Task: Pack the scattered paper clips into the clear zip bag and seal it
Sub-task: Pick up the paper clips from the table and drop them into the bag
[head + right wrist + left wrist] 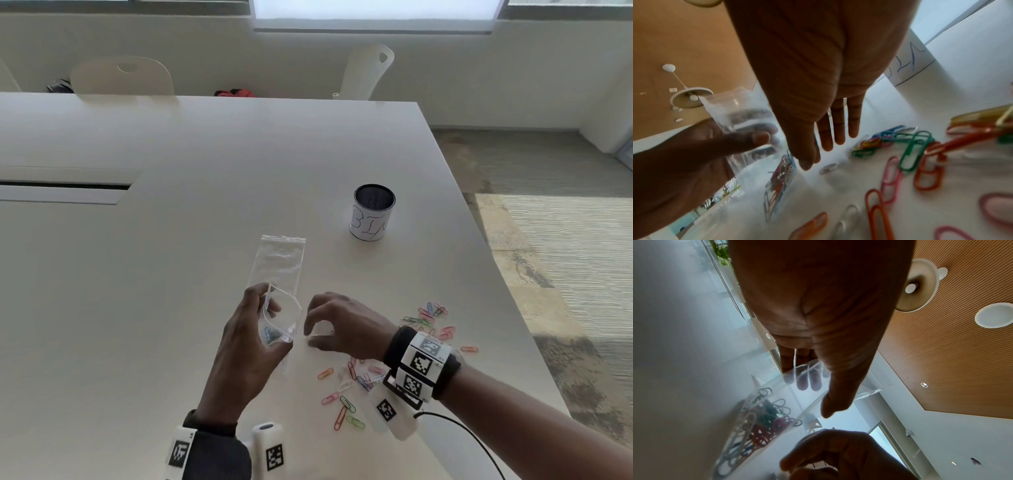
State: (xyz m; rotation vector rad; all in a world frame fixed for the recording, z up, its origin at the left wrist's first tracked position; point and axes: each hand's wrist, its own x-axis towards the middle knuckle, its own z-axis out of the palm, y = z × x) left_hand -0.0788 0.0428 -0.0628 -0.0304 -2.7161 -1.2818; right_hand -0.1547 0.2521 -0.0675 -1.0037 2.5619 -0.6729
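My left hand (274,322) grips the clear zip bag (286,310) upright on the white table (171,274), thumb in front and fingers behind, its mouth gaping open. Several coloured paper clips (760,423) lie in the bag's bottom. My right hand (310,337) arches over the table just right of the bag, fingertips pointing down. In the right wrist view nothing sits between its thumb and forefinger; a clear paper clip (828,168) lies on the table right by the thumb tip. Loose coloured clips (346,394) are scattered under and behind my right wrist, with another cluster (428,317) farther right.
A black mesh cup with a white "BIN" label (372,216) stands beyond the clips. A flat stretch of clear plastic bag (279,260) lies on the table past my left hand. The table's right edge (479,240) runs close to the far clip cluster.
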